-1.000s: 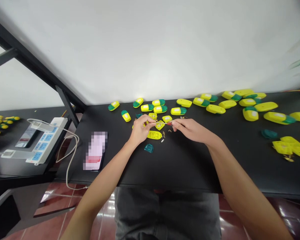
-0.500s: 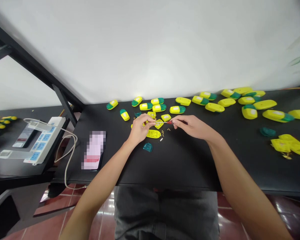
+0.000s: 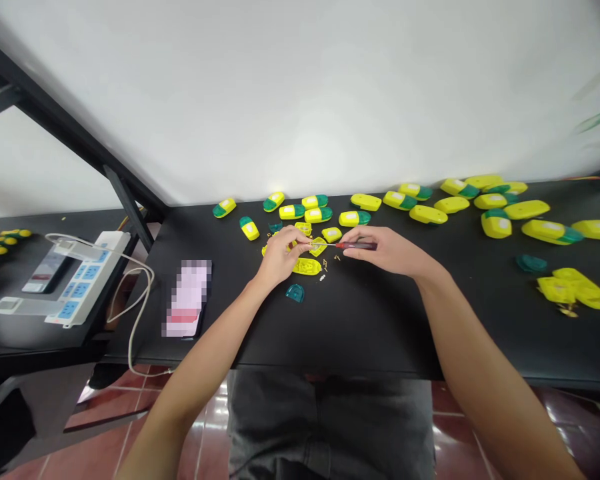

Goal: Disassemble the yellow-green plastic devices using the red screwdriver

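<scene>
Yellow plastic dominates a black bench [image 3: 330,320] as a person's left hand [image 3: 280,252] and right hand [image 3: 384,250] meet above its middle. The right hand's fingers [image 3: 349,235] are clenched around a slim screwdriver [image 3: 356,245] with a red and dark handle, its thin metal shaft pointing left. The shaft's tip reaches a small yellow plastic part [image 3: 319,247], which sits just beside the left hand's curled fingers [image 3: 296,233] and appears pinched by them, though the hand partly hides it.

Directly below lie a yellow plastic shell [image 3: 307,267], scattered tiny brass screws [image 3: 325,264] and a small teal plastic cover [image 3: 295,293]. Beyond the hands, assembled yellow-and-green capsule-shaped cases [image 3: 319,214] stretch in a loose row along the far side of the bench, and a heap of yellow plastic halves [image 3: 573,291] lies at the right. To the left, a smartphone [image 3: 186,298] with a pixelated screen rests flat on the bench. Farther left, a white power strip [image 3: 87,280] with blue sockets sits on a second dark table [image 3: 10,333], its white cable [image 3: 141,293] looping down.
</scene>
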Motion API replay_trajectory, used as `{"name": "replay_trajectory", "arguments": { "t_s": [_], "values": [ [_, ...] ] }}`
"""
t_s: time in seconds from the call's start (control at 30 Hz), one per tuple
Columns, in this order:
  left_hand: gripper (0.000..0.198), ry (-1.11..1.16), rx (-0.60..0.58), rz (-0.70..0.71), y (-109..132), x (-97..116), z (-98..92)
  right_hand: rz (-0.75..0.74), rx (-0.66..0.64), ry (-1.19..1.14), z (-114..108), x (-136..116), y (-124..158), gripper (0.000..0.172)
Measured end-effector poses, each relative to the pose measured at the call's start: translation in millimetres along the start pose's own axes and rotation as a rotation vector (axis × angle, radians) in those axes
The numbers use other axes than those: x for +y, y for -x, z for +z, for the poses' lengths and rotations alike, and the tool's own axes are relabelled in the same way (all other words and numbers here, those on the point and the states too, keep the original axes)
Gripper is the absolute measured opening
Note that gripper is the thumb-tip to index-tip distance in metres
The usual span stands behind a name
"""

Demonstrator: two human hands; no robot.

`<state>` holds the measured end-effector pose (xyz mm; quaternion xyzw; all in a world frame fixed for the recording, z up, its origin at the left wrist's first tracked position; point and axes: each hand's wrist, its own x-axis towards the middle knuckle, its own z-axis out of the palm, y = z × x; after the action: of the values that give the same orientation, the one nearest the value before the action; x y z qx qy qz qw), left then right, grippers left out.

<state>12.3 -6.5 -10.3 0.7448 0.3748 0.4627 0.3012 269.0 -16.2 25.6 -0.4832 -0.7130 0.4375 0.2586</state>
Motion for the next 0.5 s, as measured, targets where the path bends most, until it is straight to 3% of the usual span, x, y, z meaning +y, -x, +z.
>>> {"name": "replay_trajectory", "arguments": {
  "t_s": [0.07, 0.2, 0.37, 0.5],
  "values": [
    [0.013, 0.002, -0.006, -0.012, 0.0, 0.0, 0.2, 0.009, 0.019, -0.011, 0.1, -0.2, 0.0, 0.043],
    [0.016, 0.007, 0.009, -0.013, -0.5, -0.2, 0.0, -0.02, -0.084, 0.106, -1.4, -0.8, -0.2, 0.049],
    [0.017, 0.005, -0.009, -0.006, -0.7, -0.3, -0.5, 0.0, 0.001, 0.014, -2.2, 1.2, 0.1, 0.041],
    [0.017, 0.003, -0.003, -0.003, -0.5, -0.5, -0.8, -0.016, -0.042, 0.105, -2.8, -0.6, 0.9, 0.044]
  ]
}}
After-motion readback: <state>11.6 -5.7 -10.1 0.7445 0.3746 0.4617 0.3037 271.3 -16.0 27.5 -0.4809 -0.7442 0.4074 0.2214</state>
